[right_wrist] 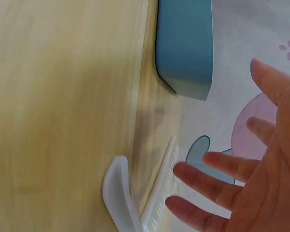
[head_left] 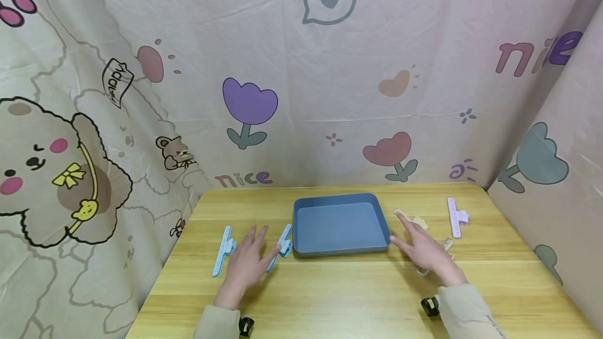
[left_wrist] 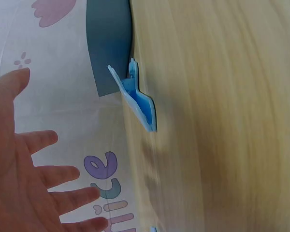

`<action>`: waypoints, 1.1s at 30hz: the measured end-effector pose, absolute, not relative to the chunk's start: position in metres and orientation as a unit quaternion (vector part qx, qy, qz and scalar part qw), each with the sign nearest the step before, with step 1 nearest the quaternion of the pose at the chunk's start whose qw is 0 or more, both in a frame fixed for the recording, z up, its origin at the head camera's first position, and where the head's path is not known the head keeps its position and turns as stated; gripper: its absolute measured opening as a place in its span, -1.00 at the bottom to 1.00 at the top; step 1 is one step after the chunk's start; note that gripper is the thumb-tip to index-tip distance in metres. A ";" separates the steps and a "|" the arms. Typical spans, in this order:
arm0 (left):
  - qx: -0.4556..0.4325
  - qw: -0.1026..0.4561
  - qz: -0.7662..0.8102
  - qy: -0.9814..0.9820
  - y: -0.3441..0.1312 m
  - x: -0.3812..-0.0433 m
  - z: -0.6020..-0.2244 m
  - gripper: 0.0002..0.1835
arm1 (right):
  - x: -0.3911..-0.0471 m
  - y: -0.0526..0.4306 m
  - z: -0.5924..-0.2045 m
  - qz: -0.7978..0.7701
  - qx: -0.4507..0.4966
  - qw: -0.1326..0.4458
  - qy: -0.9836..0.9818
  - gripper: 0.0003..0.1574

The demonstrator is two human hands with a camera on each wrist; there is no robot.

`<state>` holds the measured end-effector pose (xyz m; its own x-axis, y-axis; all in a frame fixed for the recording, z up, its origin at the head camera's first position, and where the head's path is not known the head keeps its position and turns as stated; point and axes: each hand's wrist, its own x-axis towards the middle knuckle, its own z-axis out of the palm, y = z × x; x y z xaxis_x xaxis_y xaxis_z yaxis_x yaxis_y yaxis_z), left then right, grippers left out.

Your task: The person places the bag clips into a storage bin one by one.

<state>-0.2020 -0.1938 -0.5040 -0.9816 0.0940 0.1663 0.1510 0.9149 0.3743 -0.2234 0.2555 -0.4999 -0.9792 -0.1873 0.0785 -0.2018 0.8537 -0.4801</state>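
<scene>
My left hand (head_left: 247, 261) hovers with fingers spread between two light-blue sealing clips. One blue clip (head_left: 222, 252) lies to its left. The other blue clip (head_left: 285, 239) lies by the thumb, partly covered by it; the left wrist view shows this clip (left_wrist: 144, 107) apart from the hand, its flat jaws parted. On the other side, my right hand (head_left: 424, 249) is spread over two cream clips, holding nothing. The farther cream clip (head_left: 419, 222) shows past the fingers, while the nearer one (head_left: 447, 244) is mostly hidden under the hand. Both cream clips appear below the fingers (right_wrist: 203, 181) in the right wrist view.
A blue-grey rectangular tray (head_left: 339, 229) sits between the hands, toward the back of the wooden table (head_left: 330, 297). A lilac clip (head_left: 454, 218) lies at the far right. Printed cloth (head_left: 301, 67) hangs behind the table and along both sides.
</scene>
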 end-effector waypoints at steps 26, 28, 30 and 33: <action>-0.064 0.083 -0.313 -0.944 -0.168 -0.198 -0.514 -0.22 | -0.279 0.242 -0.519 0.443 0.059 -0.035 -0.894 -0.24; -0.063 0.083 -0.315 -0.943 -0.167 -0.199 -0.515 -0.21 | -0.282 0.241 -0.520 0.460 0.053 -0.044 -0.885 -0.26; -0.064 0.085 -0.316 -0.943 -0.166 -0.199 -0.516 -0.20 | -0.284 0.239 -0.520 0.480 0.045 -0.053 -0.874 -0.27; -0.063 0.089 -0.324 -0.940 -0.165 -0.201 -0.517 -0.21 | -0.288 0.238 -0.521 0.494 0.041 -0.059 -0.867 -0.28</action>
<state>-0.2006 -0.1648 -0.5166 -0.9763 0.0610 0.2074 0.1759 0.7820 0.5980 -0.2875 0.2381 -0.5206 -0.9898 -0.1283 -0.0615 -0.0125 0.5086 -0.8609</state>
